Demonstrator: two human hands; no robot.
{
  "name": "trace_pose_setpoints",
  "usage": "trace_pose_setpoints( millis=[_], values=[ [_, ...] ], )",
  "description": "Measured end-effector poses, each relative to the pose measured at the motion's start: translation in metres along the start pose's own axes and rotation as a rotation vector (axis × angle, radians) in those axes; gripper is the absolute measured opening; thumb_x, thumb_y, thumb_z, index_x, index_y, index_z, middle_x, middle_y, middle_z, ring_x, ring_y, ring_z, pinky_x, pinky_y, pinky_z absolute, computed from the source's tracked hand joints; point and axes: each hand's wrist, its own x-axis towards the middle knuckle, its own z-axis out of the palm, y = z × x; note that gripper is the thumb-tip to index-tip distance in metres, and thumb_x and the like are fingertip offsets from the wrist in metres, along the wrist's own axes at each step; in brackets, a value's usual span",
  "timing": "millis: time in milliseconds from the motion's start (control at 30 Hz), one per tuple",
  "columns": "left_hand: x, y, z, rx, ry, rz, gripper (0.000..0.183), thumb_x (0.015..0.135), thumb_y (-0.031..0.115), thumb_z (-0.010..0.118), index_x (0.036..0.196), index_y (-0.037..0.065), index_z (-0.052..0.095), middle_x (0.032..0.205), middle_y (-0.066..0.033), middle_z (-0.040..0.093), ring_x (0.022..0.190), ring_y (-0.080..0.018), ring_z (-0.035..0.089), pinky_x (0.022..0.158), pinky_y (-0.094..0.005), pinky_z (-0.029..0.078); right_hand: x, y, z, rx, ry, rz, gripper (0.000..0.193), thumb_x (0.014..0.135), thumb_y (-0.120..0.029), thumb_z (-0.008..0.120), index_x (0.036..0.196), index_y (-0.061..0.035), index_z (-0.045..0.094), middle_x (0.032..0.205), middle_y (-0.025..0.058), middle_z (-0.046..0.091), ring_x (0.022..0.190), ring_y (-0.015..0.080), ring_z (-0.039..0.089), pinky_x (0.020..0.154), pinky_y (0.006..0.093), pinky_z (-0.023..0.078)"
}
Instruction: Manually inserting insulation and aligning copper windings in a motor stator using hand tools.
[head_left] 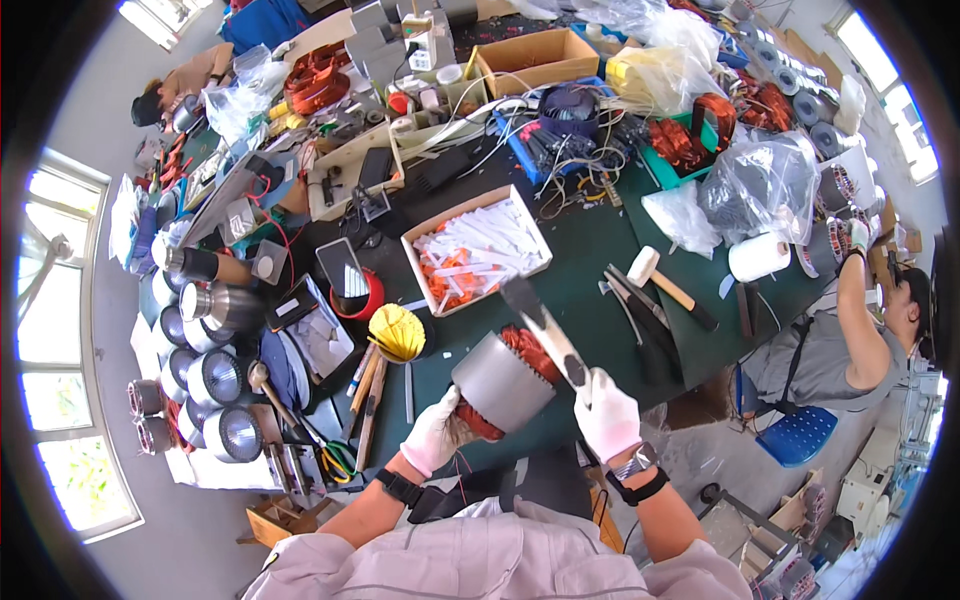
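My gloved left hand (436, 436) is closed on a motor stator, its thumb side against the lower left of the grey metal ring. The stator (506, 386) is tilted, with red-brown copper windings bulging from both ends. In my gloved right hand (606, 414) is a long flat tool (543, 330) with a dark, motion-blurred far end and a pale middle. It slants across the upper right windings; whether it touches them I cannot tell. Just beyond the stator stands a white box (407, 246) full of white and orange insulation strips.
To the right lie a white-headed mallet (671, 286) and pliers (622, 302). Left are a yellow cup (398, 333), wooden-handled tools (370, 398), scissors (338, 458) and several stators (232, 434). A white thread spool (759, 257) stands near a co-worker (850, 340) at the right.
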Motion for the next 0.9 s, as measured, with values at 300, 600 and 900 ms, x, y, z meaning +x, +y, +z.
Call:
trace_pose_setpoints(
  millis=[300, 600, 900],
  values=[
    [-0.012, 0.016, -0.053, 0.394, 0.039, -0.169, 0.032, 0.105, 0.031, 0.066, 0.128, 0.009, 0.062, 0.104, -0.0081, 0.072, 0.084, -0.0171, 0.07, 0.071, -0.0295, 0.055, -0.001, 0.035, 0.009, -0.006, -0.017, 0.134, 0.022, 0.092, -0.019, 0.066, 0.108, -0.0074, 0.057, 0.09, 0.0224, 0.07, 0.083, 0.0466, 0.07, 0.073, 0.0548, 0.058],
    [-0.051, -0.016, -0.091, 1.469, 0.221, 0.314, 0.034, 0.104, 0.031, 0.06, 0.11, -0.001, 0.069, 0.08, -0.0158, 0.068, 0.069, -0.0313, 0.066, 0.066, -0.0391, 0.051, 0.054, 0.037, 0.005, -0.131, 0.191, -0.25, 0.055, 0.092, -0.025, 0.076, 0.138, -0.0002, 0.058, 0.121, 0.0227, 0.067, 0.111, 0.0405, 0.065, 0.098, 0.0488, 0.052],
    [-0.066, -0.042, -0.1, 1.77, 0.254, 0.23, 0.03, 0.106, 0.033, 0.057, 0.111, 0.005, 0.065, 0.089, -0.023, 0.073, 0.083, -0.0437, 0.071, 0.074, -0.0511, 0.056, 0.066, -0.024, 0.052, 0.416, -0.142, -0.02, 0.04, 0.107, -0.032, 0.057, 0.112, 0.0062, 0.065, 0.09, 0.0199, 0.069, 0.082, 0.0289, 0.064, 0.078, 0.0401, 0.05]
  ],
)
